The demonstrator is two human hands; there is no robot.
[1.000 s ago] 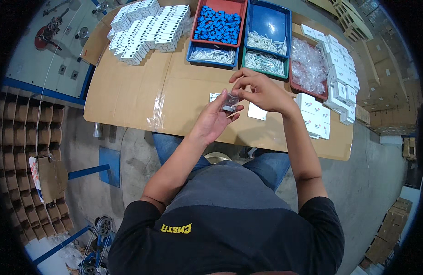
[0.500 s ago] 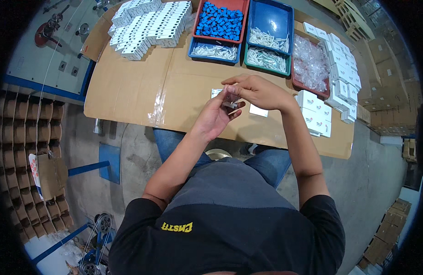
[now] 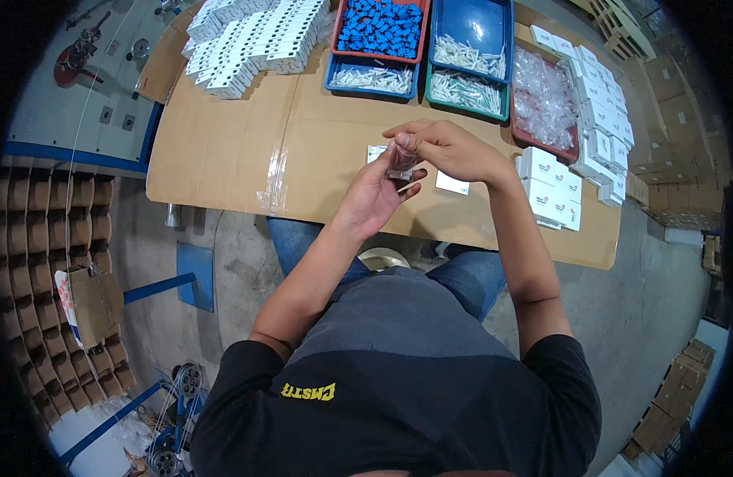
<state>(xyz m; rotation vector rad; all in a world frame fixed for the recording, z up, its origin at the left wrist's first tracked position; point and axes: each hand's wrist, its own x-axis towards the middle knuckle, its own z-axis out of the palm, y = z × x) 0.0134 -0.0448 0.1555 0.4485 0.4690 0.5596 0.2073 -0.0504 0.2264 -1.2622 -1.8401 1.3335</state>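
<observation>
Left hand (image 3: 372, 192) holds a small clear plastic piece (image 3: 404, 163) above the table (image 3: 223, 159). Right hand (image 3: 455, 151), at its two o'clock, meets the piece's top; its grip cannot be determined.

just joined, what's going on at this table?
A person holds a small clear plastic piece in the left hand, above the cardboard-covered table. The right hand is at its upper end. Beyond stand trays of blue parts, white sticks and clear plastic, with white boxes stacked on both sides.
</observation>
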